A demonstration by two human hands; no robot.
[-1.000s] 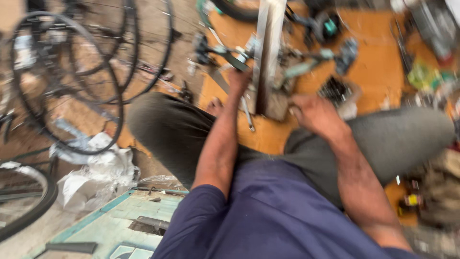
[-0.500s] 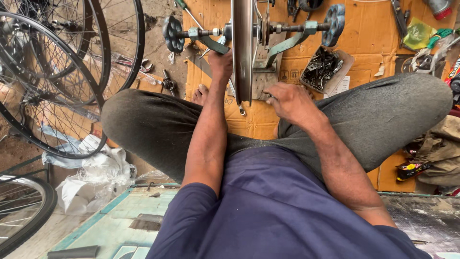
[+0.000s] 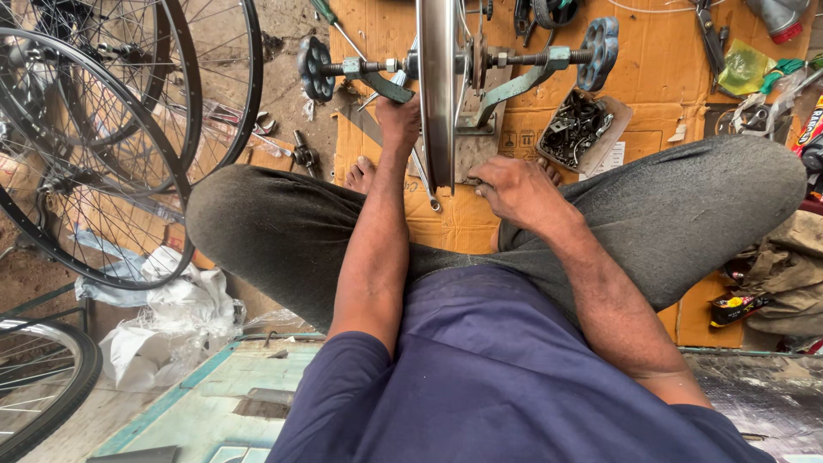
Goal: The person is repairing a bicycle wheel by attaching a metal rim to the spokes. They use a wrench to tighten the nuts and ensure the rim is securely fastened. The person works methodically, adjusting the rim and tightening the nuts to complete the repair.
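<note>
A silver bicycle wheel rim (image 3: 436, 77) stands edge-on in a grey-green truing stand (image 3: 514, 81) on brown cardboard (image 3: 651, 60). My left hand (image 3: 399, 116) reaches up beside the rim's left face and grips the stand's left arm near the axle. My right hand (image 3: 514, 190) rests low on the right of the rim, fingers curled at its lower edge; whether it pinches anything small is hidden. I sit cross-legged in grey trousers (image 3: 283, 231), with my bare toes (image 3: 362, 174) showing beside the left forearm.
Black spoked wheels (image 3: 111, 146) lean at the left, with another tyre (image 3: 34, 386) at the lower left. A cardboard tray of dark metal parts (image 3: 579, 129) lies right of the stand. Screwdriver (image 3: 330, 19), pliers (image 3: 710, 34), crumpled white plastic (image 3: 171, 317) lie around.
The view has steadied and shifted, so the rim sits more central. My left hand has risen along the stand's left arm. My right hand stays by the rim's lower edge.
</note>
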